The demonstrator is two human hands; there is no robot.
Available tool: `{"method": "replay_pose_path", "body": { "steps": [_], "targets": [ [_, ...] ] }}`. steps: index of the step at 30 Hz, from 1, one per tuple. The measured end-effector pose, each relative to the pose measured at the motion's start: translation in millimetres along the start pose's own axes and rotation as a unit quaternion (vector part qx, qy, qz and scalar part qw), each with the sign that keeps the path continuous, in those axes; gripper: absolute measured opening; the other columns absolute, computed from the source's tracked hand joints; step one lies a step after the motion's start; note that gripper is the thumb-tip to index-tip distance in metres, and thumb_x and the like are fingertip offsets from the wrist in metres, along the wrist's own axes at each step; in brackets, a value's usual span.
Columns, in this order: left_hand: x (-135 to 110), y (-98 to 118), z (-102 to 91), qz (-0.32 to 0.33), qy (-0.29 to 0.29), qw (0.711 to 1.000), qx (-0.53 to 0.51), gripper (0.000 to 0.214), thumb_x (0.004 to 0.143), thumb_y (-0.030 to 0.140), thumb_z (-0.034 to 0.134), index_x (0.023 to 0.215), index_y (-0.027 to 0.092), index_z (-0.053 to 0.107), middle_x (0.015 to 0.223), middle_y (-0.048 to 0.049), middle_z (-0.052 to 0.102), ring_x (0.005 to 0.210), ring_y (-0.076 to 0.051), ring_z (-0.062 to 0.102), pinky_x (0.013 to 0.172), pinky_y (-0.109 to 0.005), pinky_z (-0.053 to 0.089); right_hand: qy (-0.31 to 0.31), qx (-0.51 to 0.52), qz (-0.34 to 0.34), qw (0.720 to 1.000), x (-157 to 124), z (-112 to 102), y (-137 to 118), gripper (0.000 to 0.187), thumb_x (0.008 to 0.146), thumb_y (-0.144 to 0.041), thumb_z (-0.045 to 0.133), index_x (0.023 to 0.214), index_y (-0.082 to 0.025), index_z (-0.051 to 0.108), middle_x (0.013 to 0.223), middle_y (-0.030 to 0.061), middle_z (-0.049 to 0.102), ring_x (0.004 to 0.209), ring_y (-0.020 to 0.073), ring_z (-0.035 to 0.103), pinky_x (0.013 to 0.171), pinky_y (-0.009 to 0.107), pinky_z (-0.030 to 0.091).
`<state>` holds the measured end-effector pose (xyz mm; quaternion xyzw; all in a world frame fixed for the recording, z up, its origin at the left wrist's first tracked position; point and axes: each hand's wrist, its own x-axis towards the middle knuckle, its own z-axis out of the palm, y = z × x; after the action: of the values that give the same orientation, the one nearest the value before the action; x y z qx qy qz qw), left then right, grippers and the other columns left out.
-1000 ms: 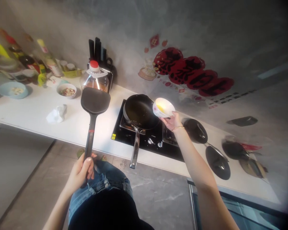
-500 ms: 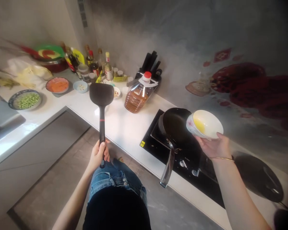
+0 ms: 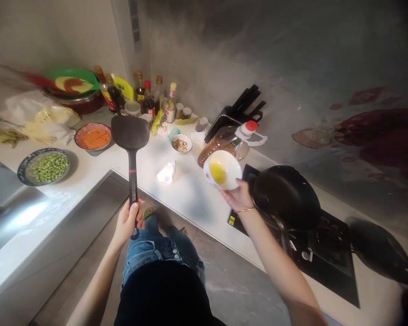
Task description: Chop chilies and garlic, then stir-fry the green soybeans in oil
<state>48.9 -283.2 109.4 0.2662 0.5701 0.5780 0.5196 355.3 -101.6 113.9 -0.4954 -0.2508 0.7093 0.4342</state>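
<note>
The oil jug, with its red cap and white handle, stands on the white counter, and the other things lie around it. In front of the jug, overlapping it in view, is the white bowl, held tilted by the right hand, thumb at the rim and fingers beneath; yellow liquid gathers toward the bowl's left side. The left hand, well to the left of the jug and nearer the body, is wrapped around the handle of the black spatula, which points upward with its broad blade at the top and a red band below it

To the right of the jug, the dark frying pan sits on the black stove; the right forearm crosses in front of the pan's handle. Just behind the jug is the knife block with black handles. To its left are the small bowl of chopped bits and, nearer the counter's edge, a crumpled white wad. Farther left of the jug stand the bowl of orange food and the bowl of green pieces
</note>
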Motion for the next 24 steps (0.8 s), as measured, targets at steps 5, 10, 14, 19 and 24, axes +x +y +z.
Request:
{"method": "replay_pose_path", "body": {
  "steps": [5, 10, 14, 19, 24],
  "targets": [
    [25, 17, -47.0, -0.020, -0.009, 0.999, 0.023, 0.040, 0.084, 0.054, 0.056, 0.098, 0.017, 0.052, 0.050, 0.0121, 0.041, 0.032, -0.007, 0.040, 0.038, -0.024, 0.046, 0.003, 0.024, 0.048, 0.999, 56, 61, 100, 0.023, 0.071, -0.032, 0.060, 0.092, -0.024, 0.059, 0.089, 0.0013, 0.072, 0.089, 0.0180, 0.069, 0.062, 0.021, 0.060],
    [32, 23, -70.1, -0.028, 0.000, 0.999, 0.036, 0.038, 0.086, 0.053, 0.054, 0.099, 0.018, 0.050, 0.050, 0.0123, 0.040, 0.032, -0.006, 0.040, 0.038, -0.024, 0.047, 0.052, 0.009, 0.068, 0.996, 87, 85, 154, 0.015, 0.070, -0.025, 0.062, 0.084, -0.024, 0.057, 0.086, -0.0026, 0.071, 0.080, 0.0134, 0.069, 0.063, 0.019, 0.059],
    [32, 21, -73.0, -0.030, 0.019, 0.999, 0.031, 0.040, 0.086, 0.055, 0.055, 0.098, 0.017, 0.049, 0.051, 0.0124, 0.040, 0.033, -0.006, 0.040, 0.037, -0.025, 0.047, 0.059, -0.002, 0.075, 0.995, 95, 85, 168, 0.013, 0.071, -0.023, 0.063, 0.083, -0.024, 0.058, 0.083, -0.0047, 0.071, 0.076, 0.0117, 0.068, 0.064, 0.019, 0.058],
    [36, 18, -68.4, -0.044, 0.024, 0.999, 0.012, 0.043, 0.085, 0.057, 0.056, 0.100, 0.017, 0.048, 0.051, 0.0123, 0.041, 0.033, -0.006, 0.039, 0.037, -0.024, 0.046, 0.073, -0.028, 0.081, 0.994, 97, 81, 171, 0.015, 0.071, -0.023, 0.066, 0.086, -0.023, 0.062, 0.081, -0.0052, 0.071, 0.078, 0.0118, 0.068, 0.071, 0.021, 0.058],
    [47, 15, -59.3, -0.048, 0.000, 0.999, 0.007, 0.046, 0.082, 0.060, 0.058, 0.097, 0.018, 0.048, 0.050, 0.0125, 0.041, 0.033, -0.006, 0.039, 0.036, -0.025, 0.046, 0.064, -0.069, 0.076, 0.993, 91, 77, 170, 0.024, 0.066, -0.033, 0.075, 0.081, -0.019, 0.063, 0.086, 0.0011, 0.072, 0.089, 0.0169, 0.067, 0.078, 0.027, 0.058]
  ]
}}
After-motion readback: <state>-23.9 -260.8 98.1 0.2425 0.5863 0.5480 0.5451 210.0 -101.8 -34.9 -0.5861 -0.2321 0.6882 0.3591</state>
